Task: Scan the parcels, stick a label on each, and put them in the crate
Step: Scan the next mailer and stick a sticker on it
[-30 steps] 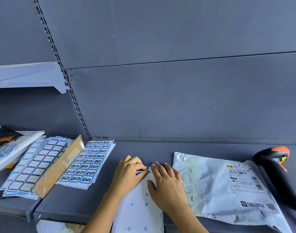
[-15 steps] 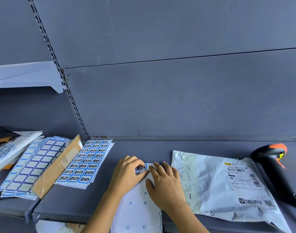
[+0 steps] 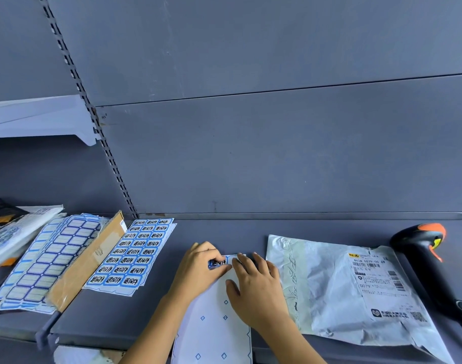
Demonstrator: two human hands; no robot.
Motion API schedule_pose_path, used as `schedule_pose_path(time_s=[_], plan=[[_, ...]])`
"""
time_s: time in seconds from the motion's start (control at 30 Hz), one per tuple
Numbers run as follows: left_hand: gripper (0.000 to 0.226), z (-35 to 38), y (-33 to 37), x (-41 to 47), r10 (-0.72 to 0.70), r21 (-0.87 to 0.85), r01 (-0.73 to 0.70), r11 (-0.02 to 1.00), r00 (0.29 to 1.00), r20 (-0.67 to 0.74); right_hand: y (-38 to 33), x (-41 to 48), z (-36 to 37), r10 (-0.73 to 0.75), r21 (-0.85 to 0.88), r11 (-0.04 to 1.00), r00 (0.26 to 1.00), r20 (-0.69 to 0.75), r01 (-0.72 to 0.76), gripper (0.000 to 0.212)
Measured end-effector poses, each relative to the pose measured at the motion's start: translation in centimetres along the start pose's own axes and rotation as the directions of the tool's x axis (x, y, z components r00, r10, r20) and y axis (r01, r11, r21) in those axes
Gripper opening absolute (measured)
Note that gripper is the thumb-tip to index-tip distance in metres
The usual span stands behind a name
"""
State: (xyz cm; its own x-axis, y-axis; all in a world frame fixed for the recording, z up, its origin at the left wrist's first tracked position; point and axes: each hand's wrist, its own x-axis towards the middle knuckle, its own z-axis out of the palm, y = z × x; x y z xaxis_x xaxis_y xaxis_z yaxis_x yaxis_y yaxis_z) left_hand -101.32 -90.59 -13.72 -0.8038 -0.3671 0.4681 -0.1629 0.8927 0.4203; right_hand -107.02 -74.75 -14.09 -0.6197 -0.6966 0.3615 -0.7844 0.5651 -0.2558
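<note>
A white backing sheet (image 3: 214, 334) with small blue diamonds lies on the grey shelf in front of me. At its top edge is one blue-bordered label (image 3: 218, 262) with black writing. My left hand (image 3: 198, 271) pinches this label between thumb and fingertips. Just right of the label, my right hand (image 3: 256, 287) presses flat on the sheet with straight fingers. A grey plastic parcel (image 3: 329, 292) with a white shipping label lies to the right, touching neither hand.
A black and orange scanner (image 3: 421, 256) lies at the far right. A full sheet of written labels (image 3: 130, 256), a strip of cardboard (image 3: 85, 264), blank label sheets (image 3: 48, 258) and more parcels (image 3: 12, 229) lie to the left.
More of the label now shows between my left fingertips at the sheet's top edge. Both hands have stayed almost where they were.
</note>
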Motion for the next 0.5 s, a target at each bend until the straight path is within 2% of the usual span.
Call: schedule_pose_path(time_s=[0.17,0.3,0.4,0.5], plan=[[0.027,0.1,0.1,0.0,0.046,0.011,-0.046,0.999,0.999,-0.015,-0.1,0.0,-0.1,0.001,0.003,1.000,1.000,-0.002,-0.001,0.047],[0.024,-0.1,0.6,-0.3,0.081,0.158,-0.072,0.985,0.995,-0.052,0.0,0.1,0.0,-0.006,-0.003,1.000,1.000,-0.021,0.006,0.047],[0.019,-0.5,1.1,-0.6,0.033,0.160,-0.025,0.987,0.998,-0.051,0.0,0.1,0.2,-0.009,-0.008,1.000,0.999,-0.036,0.009,0.047],[0.015,-0.8,1.5,-0.6,-0.071,0.128,0.074,0.989,0.997,-0.028,0.0,0.1,0.3,-0.015,-0.027,1.000,0.999,-0.043,0.014,0.047]])
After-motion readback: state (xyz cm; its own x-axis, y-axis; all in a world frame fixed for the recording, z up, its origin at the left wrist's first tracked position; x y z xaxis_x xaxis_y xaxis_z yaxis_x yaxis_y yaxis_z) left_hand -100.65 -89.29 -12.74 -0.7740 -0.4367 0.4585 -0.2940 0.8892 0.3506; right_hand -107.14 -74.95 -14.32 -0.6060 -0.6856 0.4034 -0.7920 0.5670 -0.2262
